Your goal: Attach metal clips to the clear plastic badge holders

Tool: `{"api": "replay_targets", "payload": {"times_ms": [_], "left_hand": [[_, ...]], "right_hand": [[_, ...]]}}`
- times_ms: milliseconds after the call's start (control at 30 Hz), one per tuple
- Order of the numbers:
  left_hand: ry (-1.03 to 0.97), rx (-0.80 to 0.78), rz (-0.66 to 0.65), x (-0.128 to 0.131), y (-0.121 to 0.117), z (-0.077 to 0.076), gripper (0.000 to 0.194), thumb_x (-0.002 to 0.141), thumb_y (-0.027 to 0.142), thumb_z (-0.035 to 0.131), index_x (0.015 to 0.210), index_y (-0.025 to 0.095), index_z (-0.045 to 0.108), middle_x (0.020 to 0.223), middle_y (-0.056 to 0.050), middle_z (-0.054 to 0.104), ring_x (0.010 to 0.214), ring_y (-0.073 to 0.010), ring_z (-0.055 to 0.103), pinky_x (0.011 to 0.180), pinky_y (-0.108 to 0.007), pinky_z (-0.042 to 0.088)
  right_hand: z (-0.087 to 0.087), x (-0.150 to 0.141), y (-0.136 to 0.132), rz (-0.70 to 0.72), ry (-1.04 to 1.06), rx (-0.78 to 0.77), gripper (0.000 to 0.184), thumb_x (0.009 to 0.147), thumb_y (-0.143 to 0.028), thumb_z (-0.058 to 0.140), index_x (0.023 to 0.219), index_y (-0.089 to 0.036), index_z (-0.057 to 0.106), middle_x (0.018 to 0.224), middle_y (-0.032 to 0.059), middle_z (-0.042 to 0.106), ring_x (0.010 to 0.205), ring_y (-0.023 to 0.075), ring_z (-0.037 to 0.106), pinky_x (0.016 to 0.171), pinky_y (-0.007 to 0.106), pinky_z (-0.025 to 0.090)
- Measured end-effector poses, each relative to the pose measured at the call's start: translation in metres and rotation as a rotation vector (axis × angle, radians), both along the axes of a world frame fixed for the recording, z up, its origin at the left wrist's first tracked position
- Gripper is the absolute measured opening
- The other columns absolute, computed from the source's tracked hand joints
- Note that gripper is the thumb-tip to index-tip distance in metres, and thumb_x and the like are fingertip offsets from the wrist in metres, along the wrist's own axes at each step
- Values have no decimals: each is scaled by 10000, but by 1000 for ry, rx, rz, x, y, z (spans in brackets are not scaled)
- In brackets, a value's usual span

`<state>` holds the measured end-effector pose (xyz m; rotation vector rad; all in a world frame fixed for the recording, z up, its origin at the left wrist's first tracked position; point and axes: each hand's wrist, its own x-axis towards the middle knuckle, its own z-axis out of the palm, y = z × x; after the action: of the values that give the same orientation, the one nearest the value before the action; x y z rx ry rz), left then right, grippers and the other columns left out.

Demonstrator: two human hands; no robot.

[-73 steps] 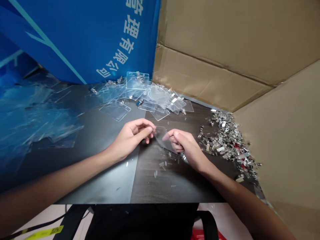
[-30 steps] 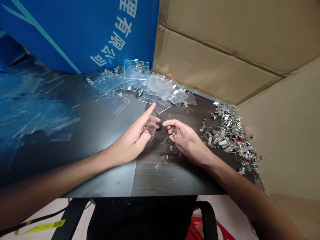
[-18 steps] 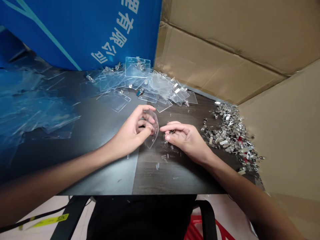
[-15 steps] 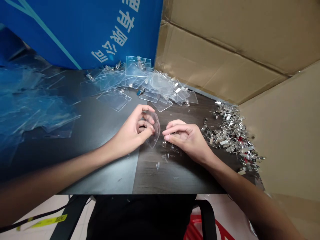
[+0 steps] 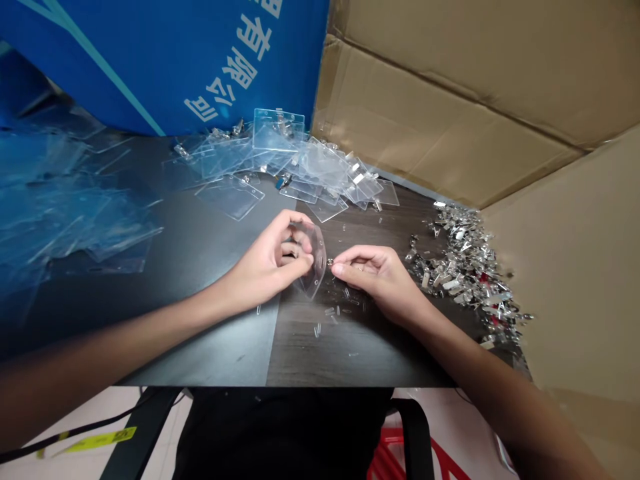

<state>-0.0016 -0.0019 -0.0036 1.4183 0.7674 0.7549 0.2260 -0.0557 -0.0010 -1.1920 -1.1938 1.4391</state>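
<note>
Closer to the holder than in the earlier frame, your right hand now has its fingers pinched narrow just beside the edge; anything between them is too small to tell. Your left hand grips a curved, clear plastic badge holder, bowed above the dark tabletop, near small clear plastic pieces. A heap of silver metal clips lies off to your right.

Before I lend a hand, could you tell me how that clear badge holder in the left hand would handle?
The clear plastic badge holder looks flexible, bowing in the left hand. It is probably light, and may be slippery.
</note>
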Motion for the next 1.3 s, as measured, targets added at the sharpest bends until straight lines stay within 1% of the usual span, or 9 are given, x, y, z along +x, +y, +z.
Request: {"api": "replay_targets", "payload": {"times_ms": [300,433,600,800,933,1033,1100,1167,1300], "left_hand": [[-7,7,15,0,0,3,448,926,201,758,1321,219,546,1001,-10,621,790,-145,667,704,-295,546],[6,26,-14,0,0,3,471,925,203,760,1352,222,560,1015,-18,617,805,-150,666,720,-304,558],[33,64,-95,1,-4,1,492,939,207,752,1389,223,554,1061,-35,608,864,-154,656,781,-310,573],[44,41,-61,1,-3,0,516,928,235,765,1390,226,535,1024,-21,558,934,-184,645,853,-341,568],[2,11,-24,0,-1,-1,566,906,214,778,1413,232,526,1010,-15,526,921,-185,608,837,-340,559],[-42,-13,-29,-2,0,-2,578,908,213,773,1431,256,530,986,-13,503,878,-181,565,749,-308,538],[-70,-31,-57,-4,0,-2,584,919,246,769,1451,279,529,958,-7,469,827,-176,517,674,-288,509],[-81,-9,-84,-5,1,-2,605,930,290,779,1478,293,521,950,-5,442,806,-174,481,648,-282,488],[-23,78,-69,-5,-1,-1,649,937,344,824,1495,298,495,971,-8,418,842,-180,455,697,-292,473]], "right_hand": [[3,1,1,104,43,-16,299,809,-477,991,849,-227,832,765,-11,712,686,134,579,669,290,485],[3,1,1,144,26,5,302,832,-488,979,851,-224,835,767,-9,727,694,133,601,704,292,511],[0,0,0,161,-69,20,314,783,-488,1007,844,-222,851,828,20,807,753,172,689,764,321,562],[-1,-1,-2,127,-190,73,324,817,-477,986,797,-197,823,760,20,783,659,149,621,637,290,483],[6,0,-4,189,-160,130,191,896,-390,926,915,-217,848,909,41,822,795,177,696,754,318,565],[9,0,-5,240,-158,173,90,974,-322,829,994,-238,854,1030,56,823,947,200,743,878,350,599],[10,1,-6,260,-160,189,96,1008,-307,776,1013,-245,850,1075,62,811,1011,209,751,933,367,600],[10,1,-7,261,-184,206,114,1026,-307,749,1012,-241,841,1080,65,794,991,207,744,903,360,594],[9,-1,-10,218,-338,338,106,1037,-254,723,996,-223,816,916,30,701,800,172,639,737,317,516]]}}
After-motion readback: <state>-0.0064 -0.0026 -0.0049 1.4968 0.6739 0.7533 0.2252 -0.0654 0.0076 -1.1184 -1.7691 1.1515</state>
